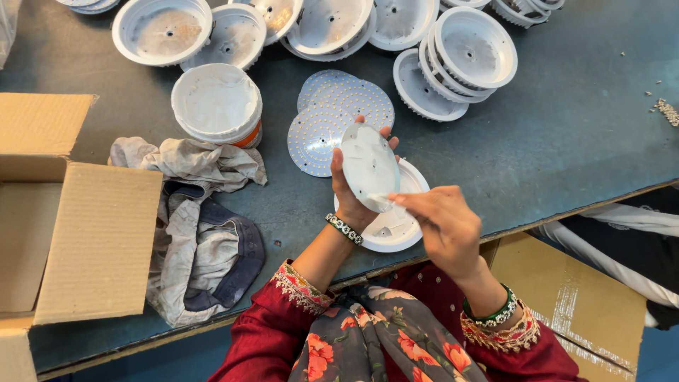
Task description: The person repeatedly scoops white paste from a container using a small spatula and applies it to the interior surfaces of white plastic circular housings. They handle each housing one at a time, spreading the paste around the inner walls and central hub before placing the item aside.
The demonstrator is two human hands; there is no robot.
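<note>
- Where the worktable (566, 134) meets its left edge, an open cardboard box (71, 233) overhangs it; just beside the box lies a crumpled cloth (198, 240).
- Behind the cloth stands a capped white tub (216, 102) with an orange band.
- Along the far edge sit shallow white round housings (163, 30), some stacked.
- Near the table's middle lie two overlapping dotted discs (332, 113).
- Left hand (353, 194): fingers curled around a pale round disc (369, 166), held tilted above a white housing (396, 226) at the near edge.
- Right hand (442, 226): fingers closed, pinching a small white piece against the disc's lower rim; what the piece is cannot be told.
- Far right edge: a few small loose bits (665, 111).
</note>
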